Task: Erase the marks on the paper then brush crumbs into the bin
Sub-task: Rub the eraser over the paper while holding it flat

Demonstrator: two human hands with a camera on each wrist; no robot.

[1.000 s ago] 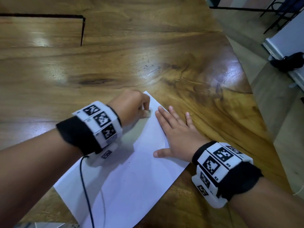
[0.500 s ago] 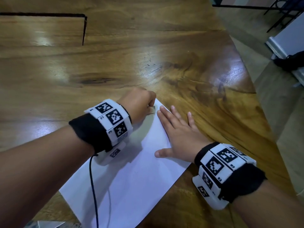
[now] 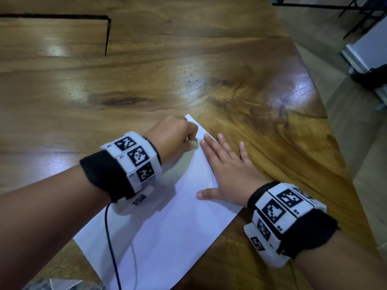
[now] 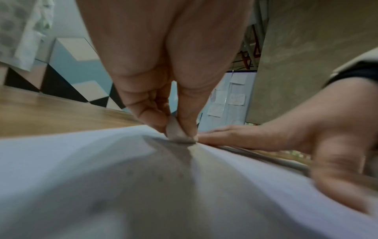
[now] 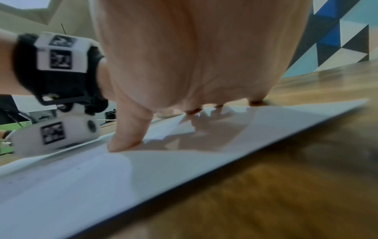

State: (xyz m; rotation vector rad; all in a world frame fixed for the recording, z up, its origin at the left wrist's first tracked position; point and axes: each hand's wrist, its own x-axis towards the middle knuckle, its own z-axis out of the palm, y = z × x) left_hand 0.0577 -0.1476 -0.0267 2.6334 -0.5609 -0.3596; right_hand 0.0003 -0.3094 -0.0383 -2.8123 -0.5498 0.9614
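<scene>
A white sheet of paper lies slanted on the wooden table. My left hand pinches a small pale eraser and presses its tip on the sheet near its far corner. In the head view the eraser shows just past the knuckles. My right hand lies flat with straight fingers over the sheet's right edge, its thumb down on the paper. Tiny dark specks dot the paper near my left wrist. No bin shows in any view.
The table's right edge curves away to a tiled floor. A dark L-shaped seam runs across the tabletop at far left. A black cable hangs from my left wristband across the sheet. A patterned wall stands beyond the table.
My left hand with the eraser has slid right along the sheet's far corner, closer to my right fingertips. My right hand has stayed flat in place.
</scene>
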